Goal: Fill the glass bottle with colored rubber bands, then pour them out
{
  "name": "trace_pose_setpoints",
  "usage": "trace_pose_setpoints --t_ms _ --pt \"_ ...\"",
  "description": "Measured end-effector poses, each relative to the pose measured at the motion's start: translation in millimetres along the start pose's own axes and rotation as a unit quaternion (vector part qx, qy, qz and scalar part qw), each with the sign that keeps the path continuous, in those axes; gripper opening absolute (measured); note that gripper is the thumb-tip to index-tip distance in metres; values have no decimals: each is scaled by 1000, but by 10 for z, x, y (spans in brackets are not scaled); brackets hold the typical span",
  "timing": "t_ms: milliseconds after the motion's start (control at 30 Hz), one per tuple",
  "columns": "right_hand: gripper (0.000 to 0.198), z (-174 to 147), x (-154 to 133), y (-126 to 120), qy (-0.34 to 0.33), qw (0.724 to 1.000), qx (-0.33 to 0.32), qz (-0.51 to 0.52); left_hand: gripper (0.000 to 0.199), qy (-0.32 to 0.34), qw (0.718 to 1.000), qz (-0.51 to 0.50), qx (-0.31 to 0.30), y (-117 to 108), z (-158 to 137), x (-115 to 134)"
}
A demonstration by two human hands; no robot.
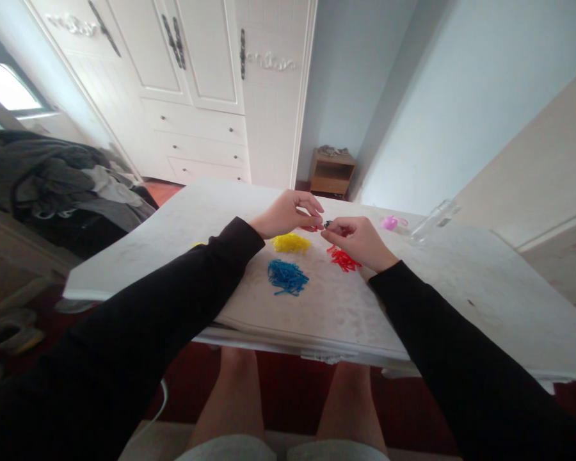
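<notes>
Over the middle of the white tabletop (249, 304), we hold both forearms forward in black sleeves (177, 294), wrists bent inward, fingertips nearly meeting. Our left hand (294, 211) arches palm-down, its thumb and fingers pinching a small red piece (315, 228); our right hand (354, 235) curls with fingertips drawn together, though we cannot tell whether it grips anything. From the fingertips, the loose pile of yellow bands (292, 243) lies at eight o'clock, the blue band pile (288, 278) at seven, the red band pile (345, 259) at five.
</notes>
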State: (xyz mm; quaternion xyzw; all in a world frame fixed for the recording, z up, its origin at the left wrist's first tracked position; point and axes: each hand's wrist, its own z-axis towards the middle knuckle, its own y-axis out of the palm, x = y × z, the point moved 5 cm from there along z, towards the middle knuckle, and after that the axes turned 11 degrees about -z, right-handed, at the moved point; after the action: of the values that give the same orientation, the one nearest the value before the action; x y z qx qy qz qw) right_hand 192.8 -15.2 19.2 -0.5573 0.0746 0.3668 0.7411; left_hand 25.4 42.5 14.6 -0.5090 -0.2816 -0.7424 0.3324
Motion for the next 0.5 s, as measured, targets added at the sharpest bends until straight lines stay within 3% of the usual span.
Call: trace_pose_setpoints --t_ms 500 --pt "32 -33 -90 20 8 999 38 -6 28 6 999 46 7 117 -35 63"
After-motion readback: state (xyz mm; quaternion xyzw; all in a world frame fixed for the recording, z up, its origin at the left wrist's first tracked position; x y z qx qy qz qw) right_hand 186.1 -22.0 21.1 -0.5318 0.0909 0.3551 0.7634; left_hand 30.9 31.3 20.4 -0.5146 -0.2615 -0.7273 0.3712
